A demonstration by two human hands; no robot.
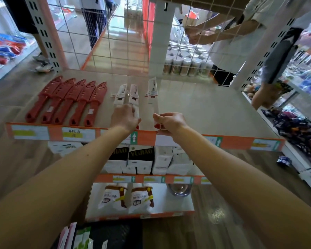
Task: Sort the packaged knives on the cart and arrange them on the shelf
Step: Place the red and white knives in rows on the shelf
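Observation:
Five red sheathed knives (68, 100) lie side by side on the left of the top shelf (205, 108). To their right lie three white packaged knives, two close together (120, 94) (134, 95) and one apart (152, 88). My left hand (125, 116) grips the near end of the middle white packaged knife. My right hand (169, 121) has curled fingers and pinches the clear near end of the right-hand packaged knife. More packages (74, 238) stand in the cart at the bottom edge.
A wire grid (126, 42) backs the shelf. The lower shelves hold white and black boxes (142, 159), bagged goods (113, 196) and a metal bowl (179, 189). Another person's arms (214, 31) reach in behind the grid at the right. Someone's legs (95, 20) stand beyond the grid.

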